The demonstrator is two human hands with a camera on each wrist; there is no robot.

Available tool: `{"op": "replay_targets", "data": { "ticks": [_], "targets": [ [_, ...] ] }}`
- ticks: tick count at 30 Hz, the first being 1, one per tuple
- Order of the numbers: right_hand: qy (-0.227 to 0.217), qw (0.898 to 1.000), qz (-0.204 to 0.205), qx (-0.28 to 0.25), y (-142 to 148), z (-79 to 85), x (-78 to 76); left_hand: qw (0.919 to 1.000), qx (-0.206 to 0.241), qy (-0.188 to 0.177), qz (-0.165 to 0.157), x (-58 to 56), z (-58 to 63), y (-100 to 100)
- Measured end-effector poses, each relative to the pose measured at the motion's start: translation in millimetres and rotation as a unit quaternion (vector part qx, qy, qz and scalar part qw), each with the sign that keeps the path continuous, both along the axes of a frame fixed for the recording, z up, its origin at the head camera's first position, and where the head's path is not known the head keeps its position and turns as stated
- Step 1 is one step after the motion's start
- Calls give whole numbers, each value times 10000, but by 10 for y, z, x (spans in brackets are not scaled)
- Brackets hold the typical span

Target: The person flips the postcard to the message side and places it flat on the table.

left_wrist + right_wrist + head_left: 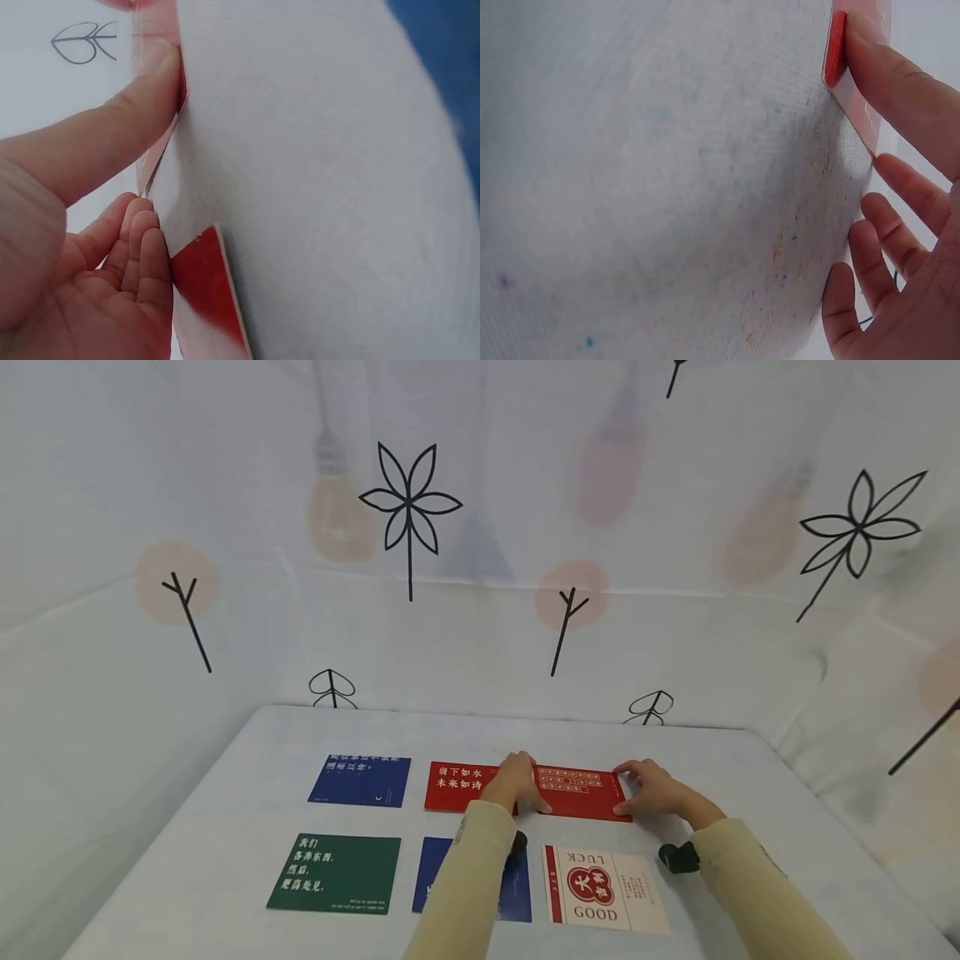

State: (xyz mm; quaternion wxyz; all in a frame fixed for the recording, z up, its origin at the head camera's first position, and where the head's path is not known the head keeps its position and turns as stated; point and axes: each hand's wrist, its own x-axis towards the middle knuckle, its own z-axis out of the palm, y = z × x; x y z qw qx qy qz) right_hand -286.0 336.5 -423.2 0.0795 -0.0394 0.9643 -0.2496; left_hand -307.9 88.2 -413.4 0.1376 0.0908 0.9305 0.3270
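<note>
A red card (pixel 581 806) with rows of gold-outlined characters lies in the back row, between my two hands. At its left end, my left hand (pixel 513 783) holds the edge, thumb at the near corner and fingers toward the far side. My right hand (pixel 658 789) holds the right end the same way; its thumb presses the near corner of the card (pixel 836 49) in the right wrist view. Just left is another red card (pixel 453 787) with white characters, its right part hidden behind my left hand. One corner of this red card (pixel 210 277) shows in the left wrist view.
A blue card (pixel 363 783) lies at the back left. The front row has a green card (pixel 345 877), a second blue card (pixel 516 893) partly under my left forearm, and a cream LUCK/GOOD card (pixel 633 893). The white table (pixel 195 860) meets a patterned curtain (pixel 480 652) behind.
</note>
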Motion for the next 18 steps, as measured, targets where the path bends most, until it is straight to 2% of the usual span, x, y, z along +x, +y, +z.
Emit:
{"op": "replay_targets", "data": {
  "ticks": [10,14,18],
  "targets": [
    [22,10000,-33,-21,-9,7,-25,9989,469,60,64,24,-7,-28],
    [29,9998,-110,-190,-16,7,-23,9984,552,119,74,44,5,-30],
    [-26,9986,-151,-505,-10,-6,-23,9973,730,19,105,39,-9,-26]
  ]
}}
